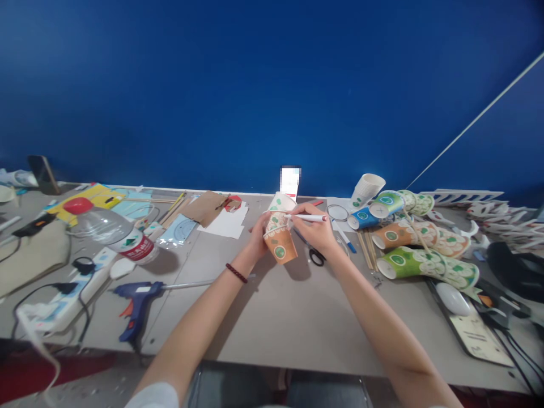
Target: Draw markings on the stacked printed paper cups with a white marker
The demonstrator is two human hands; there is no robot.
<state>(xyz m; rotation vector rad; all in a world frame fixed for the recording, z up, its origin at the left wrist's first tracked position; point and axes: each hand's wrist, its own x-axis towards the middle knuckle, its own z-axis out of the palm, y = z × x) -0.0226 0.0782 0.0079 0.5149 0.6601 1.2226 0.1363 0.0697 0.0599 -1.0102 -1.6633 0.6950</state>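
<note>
1. Two bare forearms [199, 317] reach from the near side over one table [276, 323], one wearing a dark red bracelet [236, 273].
2. Mid-table, one stack of paper cups [281, 243], orange at its near end, is held up in the left hand [256, 237], fingers curled round it.
3. The right hand [317, 228] pinches one white pen [309, 217], tip at the cups.
4. Just right: one pair of scissors [317, 257], one blue-capped marker [351, 246].
5. Far: one lit phone [290, 182].
6. Left: one glue gun [140, 306], one red-capped bottle [114, 231], one power strip [80, 294].
7. Right: four patterned cup stacks [429, 266], one plain white stack [368, 190], one mouse [453, 299].
</note>
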